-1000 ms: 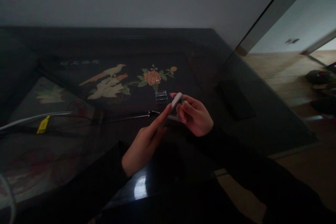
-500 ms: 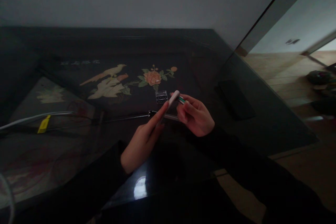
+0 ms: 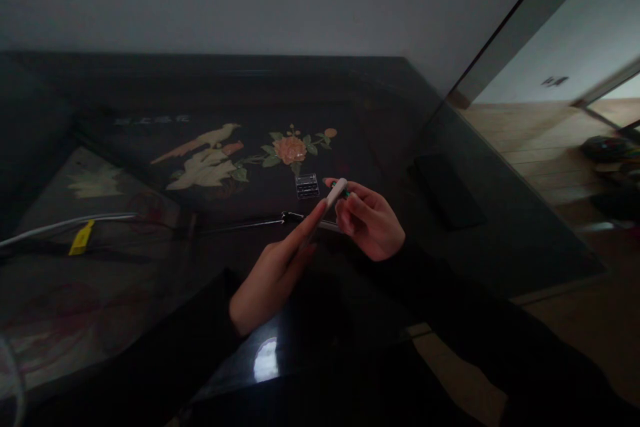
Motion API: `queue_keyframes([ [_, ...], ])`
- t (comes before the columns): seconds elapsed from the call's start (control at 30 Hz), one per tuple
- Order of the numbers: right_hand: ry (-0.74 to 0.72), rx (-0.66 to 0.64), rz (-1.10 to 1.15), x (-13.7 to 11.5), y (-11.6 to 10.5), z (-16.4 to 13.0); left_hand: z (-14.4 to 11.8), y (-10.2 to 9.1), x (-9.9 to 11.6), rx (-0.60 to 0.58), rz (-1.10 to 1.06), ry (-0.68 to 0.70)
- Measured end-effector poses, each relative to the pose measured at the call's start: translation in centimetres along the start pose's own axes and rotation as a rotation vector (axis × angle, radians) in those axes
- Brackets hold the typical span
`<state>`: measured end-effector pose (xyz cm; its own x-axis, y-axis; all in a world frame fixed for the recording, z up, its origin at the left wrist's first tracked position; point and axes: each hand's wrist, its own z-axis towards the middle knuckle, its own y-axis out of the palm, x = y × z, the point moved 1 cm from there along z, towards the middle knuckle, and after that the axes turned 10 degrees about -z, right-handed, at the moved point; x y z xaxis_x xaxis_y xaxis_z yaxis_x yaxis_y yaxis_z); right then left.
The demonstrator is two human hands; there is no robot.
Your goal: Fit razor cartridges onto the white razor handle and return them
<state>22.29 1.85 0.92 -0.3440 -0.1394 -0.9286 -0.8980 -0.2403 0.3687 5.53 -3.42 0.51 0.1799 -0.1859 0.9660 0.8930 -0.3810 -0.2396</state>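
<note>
My left hand [image 3: 275, 267] holds a slim white object [image 3: 337, 192] with a rounded end, turned nearly edge-on, its index finger stretched along the side. My right hand [image 3: 373, 220] is closed in a pinch at the far end of it. Between those fingertips shows a small green piece [image 3: 346, 193], mostly hidden and pressed close to the white object; its kind is too small to make out. Just beyond the hands, a small clear plastic pack [image 3: 307, 186] with dark rows lies on the dark glossy table [image 3: 390, 307].
A flat black object [image 3: 447, 190] lies to the right of my hands. On the left are a pale cable [image 3: 70, 221] and a yellow tag [image 3: 81, 238]. Bird and flower decoration [image 3: 290, 149] covers part of the tabletop. A wall [image 3: 225, 0] stands behind the table.
The green-and-white piece in my right hand has moved in against the white object, and less of it shows. The white object's tip has shifted slightly right and down.
</note>
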Motion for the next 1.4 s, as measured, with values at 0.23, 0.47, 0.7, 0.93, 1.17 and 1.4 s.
queue_keyframes([
  [0.23,0.01,-0.016,0.003,0.2,-0.23,-0.05,-0.08,0.08,0.23,-0.01,-0.028,-0.025],
  [0.47,-0.064,-0.067,0.037,0.16,-0.18,-0.04,0.27,-0.34,0.01,0.056,-0.026,-0.04],
  [0.7,-0.058,-0.065,0.058,0.12,-0.15,-0.04,0.09,-0.42,-0.43,0.055,-0.026,-0.091],
  [0.93,-0.043,-0.051,0.007,0.23,-0.23,0.01,-0.07,0.06,0.13,0.01,-0.03,-0.045],
  [1.17,0.01,-0.01,0.035,0.25,-0.16,0.02,-0.26,0.28,0.18,-0.011,-0.049,-0.001],
  [1.4,-0.077,-0.094,0.044,0.09,-0.13,-0.05,0.06,-0.13,0.08,0.052,-0.028,-0.026],
])
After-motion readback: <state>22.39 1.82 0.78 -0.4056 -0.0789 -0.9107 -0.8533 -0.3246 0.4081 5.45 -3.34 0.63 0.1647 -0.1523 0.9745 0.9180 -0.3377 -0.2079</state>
